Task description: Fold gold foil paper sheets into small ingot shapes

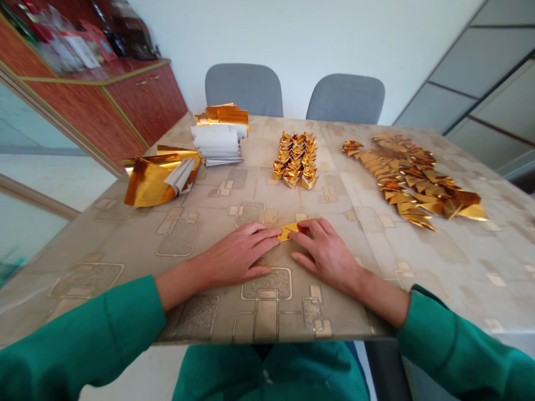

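Note:
A small folded piece of gold foil paper (288, 230) lies flat on the table in front of me, with a crease line across it. My left hand (244, 253) rests with fingers stretched out, their tips on the paper's left end; its thumb lies apart on the tablecloth. From the other side, my right hand (328, 250) presses fingertips on the paper's right end, the fingers spread and the thumb off the paper. Neither hand is wrapped round it. The paper's right end is partly hidden under the right fingers.
Folded gold paper pieces (296, 159) stand in rows beyond my hands. More folded gold pieces (401, 172) spread in overlapping lines at the right. On the left are a stack of gold and white sheets (217, 142) and a curled gold sheet bundle (152, 184). Two grey chairs (244, 89) stand behind.

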`<state>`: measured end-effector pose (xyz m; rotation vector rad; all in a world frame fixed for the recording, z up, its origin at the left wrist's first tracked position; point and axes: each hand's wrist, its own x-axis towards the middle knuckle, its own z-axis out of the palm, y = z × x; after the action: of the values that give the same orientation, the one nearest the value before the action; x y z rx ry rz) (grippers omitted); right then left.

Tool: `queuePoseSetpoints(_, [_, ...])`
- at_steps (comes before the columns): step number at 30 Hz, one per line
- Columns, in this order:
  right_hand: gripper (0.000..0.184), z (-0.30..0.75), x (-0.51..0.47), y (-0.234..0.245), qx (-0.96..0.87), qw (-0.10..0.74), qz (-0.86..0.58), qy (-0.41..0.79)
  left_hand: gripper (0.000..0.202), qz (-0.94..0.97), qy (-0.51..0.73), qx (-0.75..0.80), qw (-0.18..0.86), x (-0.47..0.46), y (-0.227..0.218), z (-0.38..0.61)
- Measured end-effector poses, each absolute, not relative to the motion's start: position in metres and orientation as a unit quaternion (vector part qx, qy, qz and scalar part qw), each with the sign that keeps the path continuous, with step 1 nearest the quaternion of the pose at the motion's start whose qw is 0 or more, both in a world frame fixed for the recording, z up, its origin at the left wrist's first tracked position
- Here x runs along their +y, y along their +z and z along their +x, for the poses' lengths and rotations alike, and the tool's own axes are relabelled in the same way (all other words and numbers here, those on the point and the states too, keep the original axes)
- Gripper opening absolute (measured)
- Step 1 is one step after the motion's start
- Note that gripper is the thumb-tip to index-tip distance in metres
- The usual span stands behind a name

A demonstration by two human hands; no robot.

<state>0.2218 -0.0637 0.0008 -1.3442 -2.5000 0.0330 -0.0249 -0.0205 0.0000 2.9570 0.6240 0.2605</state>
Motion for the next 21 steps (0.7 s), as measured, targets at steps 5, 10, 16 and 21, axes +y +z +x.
queuePoseSetpoints(5, [0.046, 0.235, -0.073, 0.000, -0.890, 0.117, -0.440, 0.001, 0.057, 0.974, 0.086, 0.207, 0.032, -0.023, 0.001, -0.020])
queuePoseSetpoints(10, [0.039, 0.252, -0.063, 0.005, -0.895, 0.149, -0.412, 0.079, 0.047, 0.971, 0.104, 0.207, 0.055, -0.023, 0.005, -0.023])
queuePoseSetpoints(16, [0.037, 0.246, -0.048, 0.013, -0.886, 0.180, -0.415, 0.104, 0.052, 0.965, 0.094, 0.239, 0.058, -0.026, 0.007, -0.016])
queuePoseSetpoints(21, [0.036, 0.235, -0.050, 0.007, -0.885, 0.135, -0.445, 0.031, 0.064, 0.967, 0.074, 0.243, 0.020, -0.026, 0.003, -0.008])
